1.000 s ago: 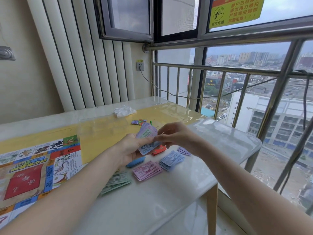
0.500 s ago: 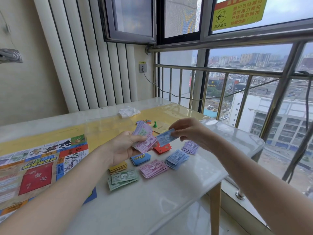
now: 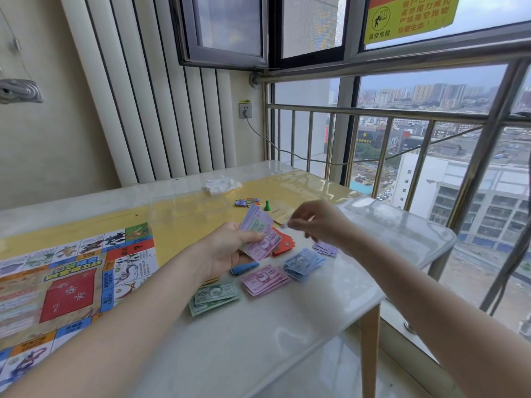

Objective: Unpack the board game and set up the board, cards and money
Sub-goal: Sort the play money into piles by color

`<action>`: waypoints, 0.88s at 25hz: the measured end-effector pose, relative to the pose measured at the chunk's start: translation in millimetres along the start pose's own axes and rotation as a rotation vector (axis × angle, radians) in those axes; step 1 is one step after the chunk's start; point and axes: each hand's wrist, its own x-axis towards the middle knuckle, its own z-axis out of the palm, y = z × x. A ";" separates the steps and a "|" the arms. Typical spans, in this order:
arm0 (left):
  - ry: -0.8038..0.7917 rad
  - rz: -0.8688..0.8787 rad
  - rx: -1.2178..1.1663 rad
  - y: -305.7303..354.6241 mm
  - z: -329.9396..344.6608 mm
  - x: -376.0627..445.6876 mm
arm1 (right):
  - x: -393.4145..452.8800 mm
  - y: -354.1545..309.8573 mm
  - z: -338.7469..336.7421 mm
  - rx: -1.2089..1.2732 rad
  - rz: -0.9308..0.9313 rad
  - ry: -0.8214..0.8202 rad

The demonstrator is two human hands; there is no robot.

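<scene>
My left hand (image 3: 227, 249) grips a fanned wad of play money (image 3: 258, 235), pink and green notes on top, above the white table (image 3: 287, 326). My right hand (image 3: 319, 224) hovers just right of the wad with loosely curled fingers and holds nothing that I can see; it is blurred. Below them lie sorted piles: green notes (image 3: 214, 297), pink notes (image 3: 264, 280), blue notes (image 3: 304, 262) and purple notes (image 3: 324, 249). Red cards (image 3: 284, 245) and blue cards (image 3: 244, 268) lie under the wad. The unfolded game board (image 3: 71, 282) covers the table's left side.
A green pawn (image 3: 267, 205), a beige card (image 3: 283, 211) and small colourful pieces (image 3: 245, 201) sit behind the hands. Crumpled clear wrap (image 3: 221, 185) lies farther back. The table's rounded edge runs close to a metal railing (image 3: 402, 113) on the right.
My right hand drew a blue note off the wad and carried it right; now that hand is empty and back beside the wad. The left hand stayed in place.
</scene>
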 end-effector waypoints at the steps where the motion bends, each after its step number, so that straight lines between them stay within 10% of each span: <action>1: 0.001 0.009 0.001 0.3 0.7 0.3 | 0.6 -6.9 1.6 0.146 0.007 -0.047; 13: -0.035 0.022 -0.029 -1.0 -26.0 -11.5 | -5.5 -12.0 23.7 0.298 -0.032 -0.156; 19: 0.035 0.030 0.023 -5.1 -54.5 -25.7 | -11.1 -18.7 51.0 -0.344 -0.156 -0.208; 22: 0.046 0.023 0.048 -6.4 -50.2 -26.9 | -10.1 -23.6 43.4 -0.199 -0.135 -0.103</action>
